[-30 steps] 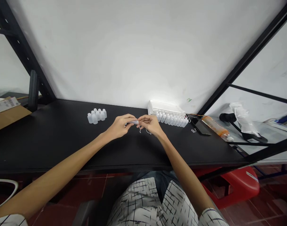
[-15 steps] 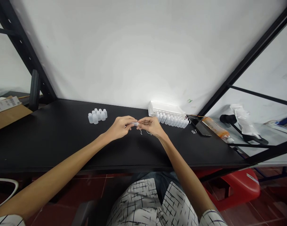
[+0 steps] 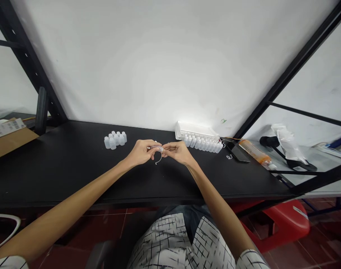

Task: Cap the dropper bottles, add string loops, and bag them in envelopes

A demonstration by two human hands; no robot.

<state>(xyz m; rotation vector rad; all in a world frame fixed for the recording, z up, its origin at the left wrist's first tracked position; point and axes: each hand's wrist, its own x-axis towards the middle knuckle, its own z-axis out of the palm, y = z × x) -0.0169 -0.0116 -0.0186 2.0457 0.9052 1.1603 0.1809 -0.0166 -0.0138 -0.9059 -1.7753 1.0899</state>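
My left hand (image 3: 142, 152) pinches a small translucent plastic bottle (image 3: 159, 148) above the middle of the black table, the bottle lying on its side between the fingertips. My right hand (image 3: 179, 152) is closed at the bottle's right end, its fingertips on a thin white string (image 3: 160, 160). One end of the string dangles below the bottle. The fingers partly cover both bottle and string. Left of my hands stands a cluster of similar small bottles (image 3: 116, 139). To the right is a tight row of more bottles (image 3: 203, 144) with strings at their necks.
A stack of white plastic packs (image 3: 196, 129) lies behind the row. Farther right are a loose white string (image 3: 229, 157), a dark phone (image 3: 239, 153) and an orange-ended clear roll (image 3: 255, 152). Cardboard (image 3: 13, 136) sits at far left; a red stool (image 3: 285, 220) stands below the table (image 3: 75, 168).
The string's dangling end has swung leftward and hangs lower under the bottle. My right hand has shifted slightly down and left; both hands keep pinching at the bottle.
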